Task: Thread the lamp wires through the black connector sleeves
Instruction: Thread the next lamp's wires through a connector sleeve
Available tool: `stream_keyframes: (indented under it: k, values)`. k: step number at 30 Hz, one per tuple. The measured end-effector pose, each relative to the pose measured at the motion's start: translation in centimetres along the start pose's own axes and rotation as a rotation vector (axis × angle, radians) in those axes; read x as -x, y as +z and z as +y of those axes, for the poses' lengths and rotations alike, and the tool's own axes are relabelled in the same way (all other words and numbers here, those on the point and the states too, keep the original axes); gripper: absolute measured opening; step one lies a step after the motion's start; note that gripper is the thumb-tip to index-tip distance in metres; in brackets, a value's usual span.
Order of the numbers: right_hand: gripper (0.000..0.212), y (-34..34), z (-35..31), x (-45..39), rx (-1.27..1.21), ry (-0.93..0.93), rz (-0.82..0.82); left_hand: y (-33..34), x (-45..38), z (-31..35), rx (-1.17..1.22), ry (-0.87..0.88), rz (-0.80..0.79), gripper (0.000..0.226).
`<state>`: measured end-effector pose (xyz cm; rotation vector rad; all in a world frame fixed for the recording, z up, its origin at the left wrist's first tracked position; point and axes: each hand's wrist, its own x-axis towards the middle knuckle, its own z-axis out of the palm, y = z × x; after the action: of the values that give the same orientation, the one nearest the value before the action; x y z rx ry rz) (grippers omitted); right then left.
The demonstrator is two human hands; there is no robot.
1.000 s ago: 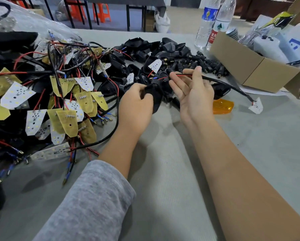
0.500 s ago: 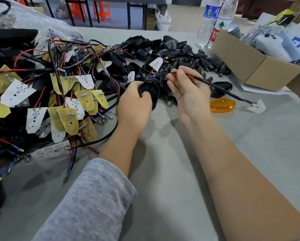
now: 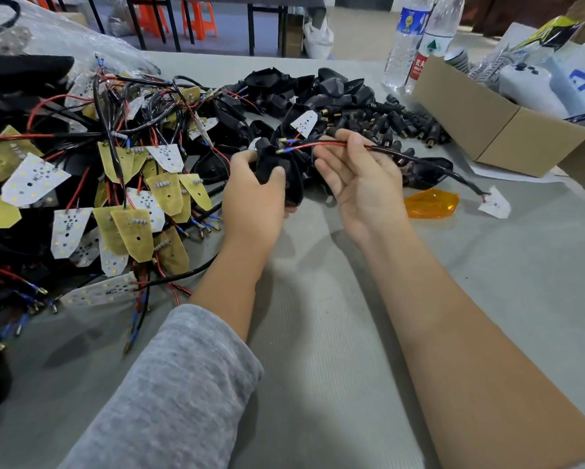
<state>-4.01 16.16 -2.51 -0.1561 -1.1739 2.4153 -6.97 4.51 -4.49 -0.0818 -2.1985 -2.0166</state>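
My left hand grips a black lamp housing above the table. My right hand, palm up, pinches a red and black lamp wire between thumb and fingers. The wire's blue-sleeved brass tips point left and reach the top of the housing. Its black cable trails right to a small white LED board lying on the table. A heap of black connector sleeves lies just behind my right hand.
A tangle of wired LED boards fills the left side. More black housings are piled at the back. An orange lens lies right of my right hand. A cardboard box and two water bottles stand at the back right.
My right hand has opened out palm up and slid the wire tips left to the top of the housing. The left hand has tilted the housing upward.
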Motion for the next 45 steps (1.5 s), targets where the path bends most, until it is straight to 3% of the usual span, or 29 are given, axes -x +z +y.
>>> stream_keyframes:
  k: [7,13,22,33,39,42,45]
  values:
    - [0.019,-0.2,0.3,-0.2,0.168,-0.054,0.05,0.4,0.3,0.2,0.184,-0.024,-0.116,0.06]
    - [0.016,-0.3,0.4,-0.2,0.272,-0.117,0.091,0.3,0.0,0.6,0.163,-0.088,-0.15,0.015]
    - [0.013,-0.2,0.0,0.0,0.242,-0.146,0.055,-0.1,0.3,0.3,0.175,0.008,-0.183,0.039]
    - [0.013,-0.1,0.3,0.3,0.133,-0.031,-0.043,-0.1,0.4,0.7,0.351,-0.063,-0.198,0.03]
    - [0.011,-0.1,0.5,0.5,0.39,-0.016,-0.035,0.1,0.4,1.3,0.579,-0.178,-0.245,0.035]
    - [0.011,-0.3,0.4,0.4,0.429,-0.02,-0.036,-0.1,0.1,1.2,0.745,-0.226,-0.276,0.035]
    - [0.009,-0.3,0.5,0.3,0.413,0.006,-0.045,-0.3,0.1,1.1,0.737,-0.193,-0.356,0.028]
